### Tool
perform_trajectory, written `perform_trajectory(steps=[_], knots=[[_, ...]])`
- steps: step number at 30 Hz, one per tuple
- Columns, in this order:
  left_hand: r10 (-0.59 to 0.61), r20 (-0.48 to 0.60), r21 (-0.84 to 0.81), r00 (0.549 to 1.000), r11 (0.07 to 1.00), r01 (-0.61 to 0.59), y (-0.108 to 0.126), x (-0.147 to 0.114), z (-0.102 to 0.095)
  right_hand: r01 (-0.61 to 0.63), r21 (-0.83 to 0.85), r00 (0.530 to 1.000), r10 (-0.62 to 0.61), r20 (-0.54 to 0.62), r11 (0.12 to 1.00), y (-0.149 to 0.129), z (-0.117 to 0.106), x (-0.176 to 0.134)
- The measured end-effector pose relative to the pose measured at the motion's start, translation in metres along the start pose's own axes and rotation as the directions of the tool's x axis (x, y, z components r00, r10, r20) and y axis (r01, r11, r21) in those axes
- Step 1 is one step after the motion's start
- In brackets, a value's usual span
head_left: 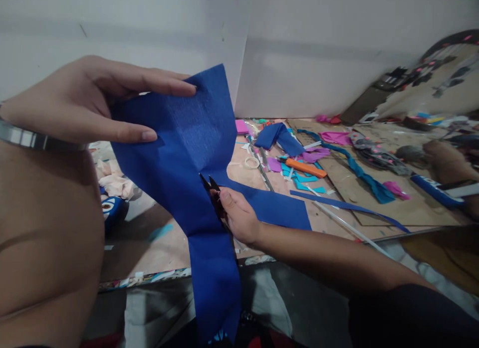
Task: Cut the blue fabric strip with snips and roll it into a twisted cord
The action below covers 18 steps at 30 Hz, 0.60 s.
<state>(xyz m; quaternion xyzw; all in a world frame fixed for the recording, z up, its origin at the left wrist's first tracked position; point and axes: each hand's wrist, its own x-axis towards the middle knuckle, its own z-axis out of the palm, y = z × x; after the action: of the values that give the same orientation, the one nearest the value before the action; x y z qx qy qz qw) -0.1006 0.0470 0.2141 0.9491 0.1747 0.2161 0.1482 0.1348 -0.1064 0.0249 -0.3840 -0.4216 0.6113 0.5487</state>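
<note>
A large sheet of blue crepe paper [202,123] hangs from my left hand [108,98], pinched between thumb and fingers at its upper left. From this sheet one strip drops toward my lap, and another part [277,203] spreads right over the table. Black scissors [215,196] are gripped in my right hand [239,213], their tips slightly apart and pointing up at the middle of the paper. A slit runs along the paper near the blades. My right fingers partly cover the scissor handles.
Behind lie an orange cutter [305,167], a folded blue paper piece [280,138], a tape ring [251,162] and colored scraps. Cardboard [340,181] with a twisted teal strip [364,178] is at right. Another person's hand [449,161] is at far right. A white wall [322,54] stands behind.
</note>
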Motion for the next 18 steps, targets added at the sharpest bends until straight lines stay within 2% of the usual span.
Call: perform_trajectory(steps=[3, 7, 14, 18], knots=[[-0.011, 0.000, -0.031, 1.000, 0.999, 0.011, 0.0000, 0.0001, -0.0004, 0.015, 0.001, 1.000, -0.015, 0.019, 1.000, -0.0027, 0.0028, 0.0011], [-0.021, -0.016, -0.049, 1.000, 0.999, 0.020, 0.0024, -0.0002, 0.0016, -0.023, -0.007, 0.997, 0.024, 0.074, 1.000, -0.0054, 0.0055, 0.0020], [-0.026, 0.041, -0.035, 0.999, 0.999, 0.027, 0.0006, 0.0031, 0.0031, 0.045, -0.126, 0.999, -0.047, -0.017, 0.991, -0.0056, 0.0018, 0.0012], [-0.040, 0.058, -0.043, 0.998, 0.998, 0.042, 0.0012, 0.0044, 0.0025, 0.074, -0.169, 0.997, -0.077, -0.009, 0.983, -0.0069, 0.0032, 0.0022]])
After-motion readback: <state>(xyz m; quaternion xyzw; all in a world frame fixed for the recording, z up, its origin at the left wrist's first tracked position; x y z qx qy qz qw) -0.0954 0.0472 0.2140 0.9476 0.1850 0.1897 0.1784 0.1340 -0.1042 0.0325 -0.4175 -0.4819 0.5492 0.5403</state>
